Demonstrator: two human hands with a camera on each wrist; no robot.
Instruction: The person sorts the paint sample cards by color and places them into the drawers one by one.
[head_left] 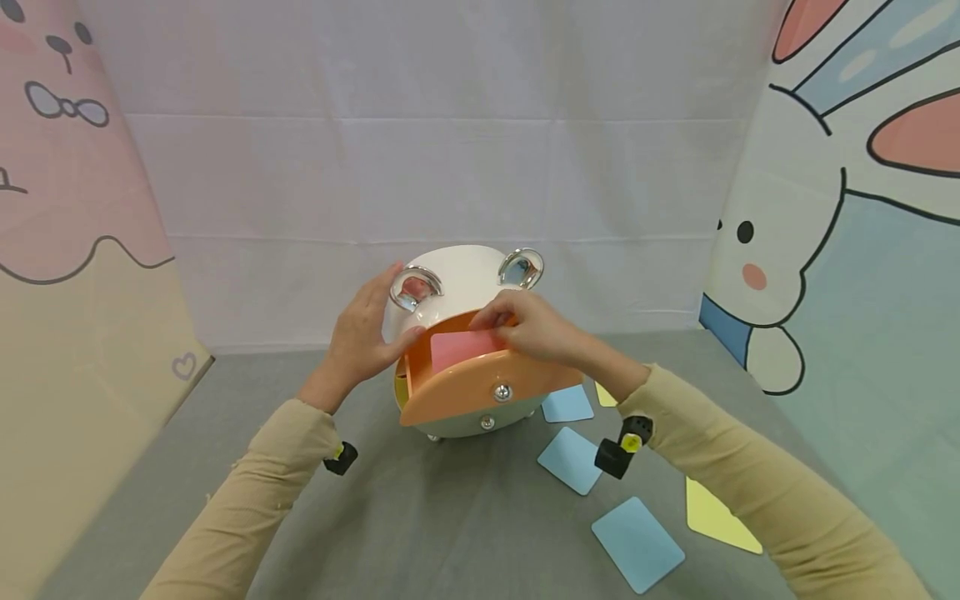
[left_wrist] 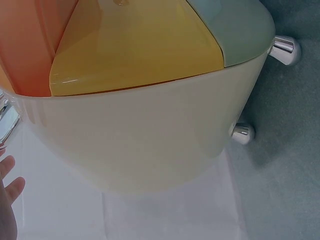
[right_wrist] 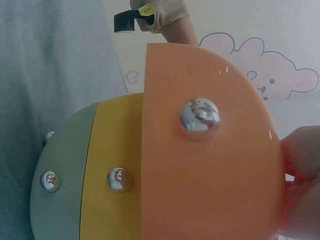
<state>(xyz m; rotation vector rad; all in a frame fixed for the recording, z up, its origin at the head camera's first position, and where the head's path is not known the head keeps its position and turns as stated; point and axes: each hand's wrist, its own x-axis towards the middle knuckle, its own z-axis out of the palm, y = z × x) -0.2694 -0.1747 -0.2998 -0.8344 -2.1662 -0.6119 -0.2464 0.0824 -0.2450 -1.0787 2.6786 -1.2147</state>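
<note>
A round white drawer box (head_left: 468, 271) with two chrome ear-like rings stands on the grey cloth. Its top orange drawer (head_left: 450, 390), with a chrome knob, is pulled out; the yellow drawer (left_wrist: 135, 45) and the green drawer (right_wrist: 57, 160) below are closed. Inside the orange drawer a pink card (head_left: 456, 348) shows above the front panel. My right hand (head_left: 543, 329) reaches over that panel and pinches the card's right side; its fingertips are partly hidden. At the box's left side, my left hand (head_left: 363, 329) rests with fingers extended near the ring and thumb by the drawer's edge.
Blue cards (head_left: 637, 544) lie on the cloth to the right of the box and in front of it. A yellow card (head_left: 716, 517) lies partly under the right forearm, and another yellow card (head_left: 604, 396) shows behind that wrist. White and printed cloth walls surround the table.
</note>
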